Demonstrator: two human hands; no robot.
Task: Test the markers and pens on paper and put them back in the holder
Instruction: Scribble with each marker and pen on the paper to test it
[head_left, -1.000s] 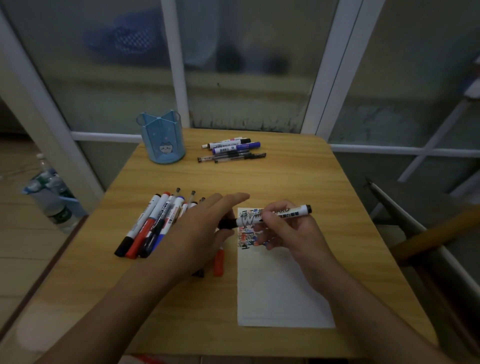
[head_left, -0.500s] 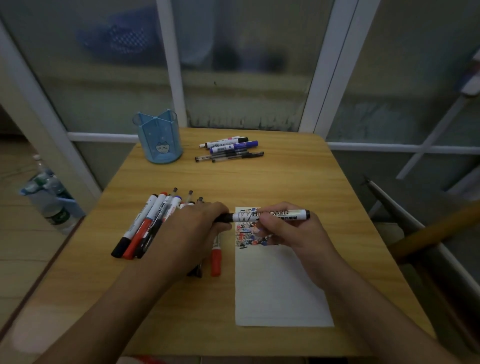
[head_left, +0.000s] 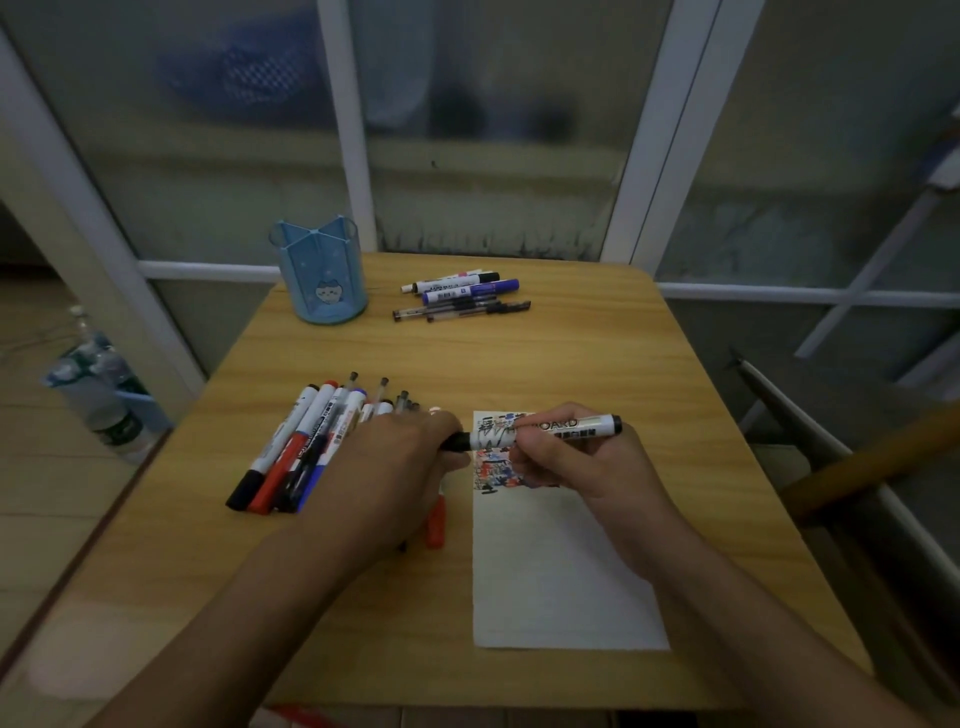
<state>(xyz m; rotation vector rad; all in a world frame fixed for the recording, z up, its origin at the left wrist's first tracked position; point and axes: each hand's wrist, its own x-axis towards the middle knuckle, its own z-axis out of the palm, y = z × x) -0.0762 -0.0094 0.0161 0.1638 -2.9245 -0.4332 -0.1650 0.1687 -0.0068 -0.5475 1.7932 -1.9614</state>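
Nearest the desk's (head_left: 519, 364) front edge lies one sheet of white paper (head_left: 561, 571), its long side running front to back, right of the middle. Its near part is blank; its far end is crowded with small scribbles in black, red and blue.

Over that scribbled end both hands meet on one whiteboard marker (head_left: 540, 432), held level, parallel to the front edge. It has a white barrel with dark lettering, a black cap at its left end and a black plug at its right. The right hand (head_left: 576, 462) wraps its curled fingers and thumb round the barrel. The left hand (head_left: 405, 467) curls its fingertips round the black cap.

Left of the paper, partly under the left hand, a loose pile of markers and pens (head_left: 306, 441) lies fanned out; black, red and blue caps point toward the front left corner, and I cannot count them exactly. One red cap (head_left: 435, 525) pokes out just beside the paper's left edge.

Toward the far edge sits a smaller group of pens (head_left: 462, 295), roughly five, lying side by side: white barrels, one blue, two slim clear ones.

At the far left corner stands one light blue holder (head_left: 324, 275), upright, divided into compartments, with a small cartoon face on its front.
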